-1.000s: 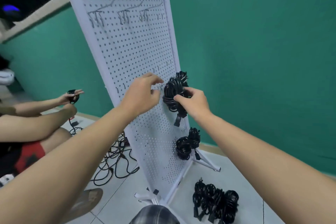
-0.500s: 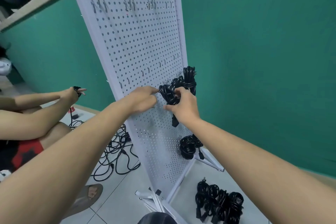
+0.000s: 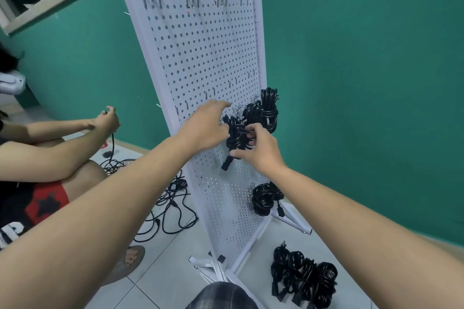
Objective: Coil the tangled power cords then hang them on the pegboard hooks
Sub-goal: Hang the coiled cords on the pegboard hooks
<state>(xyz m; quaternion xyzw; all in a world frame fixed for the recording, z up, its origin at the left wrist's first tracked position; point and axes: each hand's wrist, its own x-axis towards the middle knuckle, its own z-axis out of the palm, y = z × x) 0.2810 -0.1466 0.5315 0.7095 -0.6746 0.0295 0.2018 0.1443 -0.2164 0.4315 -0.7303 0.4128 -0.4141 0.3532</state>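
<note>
Head view. Compared with a second ago, the coiled power cord (image 3: 236,134) is no longer hanging clear of the board in the right hand alone. It is now sitting flat against the white pegboard (image 3: 200,57), in the middle row, just left of two hung coils (image 3: 268,110).

The left hand (image 3: 206,128) is now closing in on the coil's left edge. Its index finger is stretching toward a small wire hook (image 3: 237,108) just above the coil. The other fingers are lying behind the hand, so I cannot tell whether they are gripping the cord or only steadying it.

The right hand (image 3: 258,150) is pinching the coil from the right, with fingers curling into the loops and the thumb pressing beneath.

Judgement: the hanging step is nearing its end, and the loop is probably being threaded onto that hook. The hook tip is hidden, so seating is unconfirmed.

The cord is looking like a tight black bundle of several loops with a wrap around its waist. Its plug end (image 3: 226,165) is dangling below.

Another coil (image 3: 263,198) is hanging lower on the board. A pile of coiled cords (image 3: 303,281) is waiting on the floor, and tangled cords (image 3: 170,203) are lying behind the board. A second person's hand (image 3: 106,120) is holding a cord at left.
</note>
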